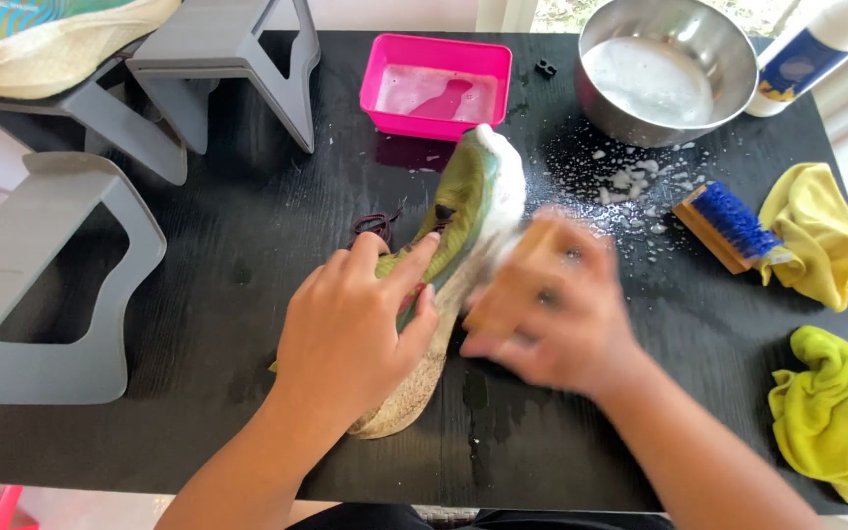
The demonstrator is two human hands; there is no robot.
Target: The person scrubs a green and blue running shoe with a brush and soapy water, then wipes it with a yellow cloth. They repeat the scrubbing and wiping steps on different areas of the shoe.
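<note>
A green sneaker (468, 201) with a pale sole lies on its side in the middle of the black table (238, 245), its toe covered in white foam. My left hand (350, 324) presses down on the shoe's upper, fingers spread over it. My right hand (556, 309), blurred with motion, grips a wooden brush (522, 263) held against the shoe's sole edge. Dark red laces (375, 224) trail out from the shoe on its left.
A pink tub (436, 88) of soapy water and a steel bowl (667, 71) with foam stand at the back. A blue-bristled brush (728, 224) and two yellow cloths (821, 240) (836, 412) lie at right. Grey stands (41, 275) occupy the left. Foam flecks (630, 182) dot the table.
</note>
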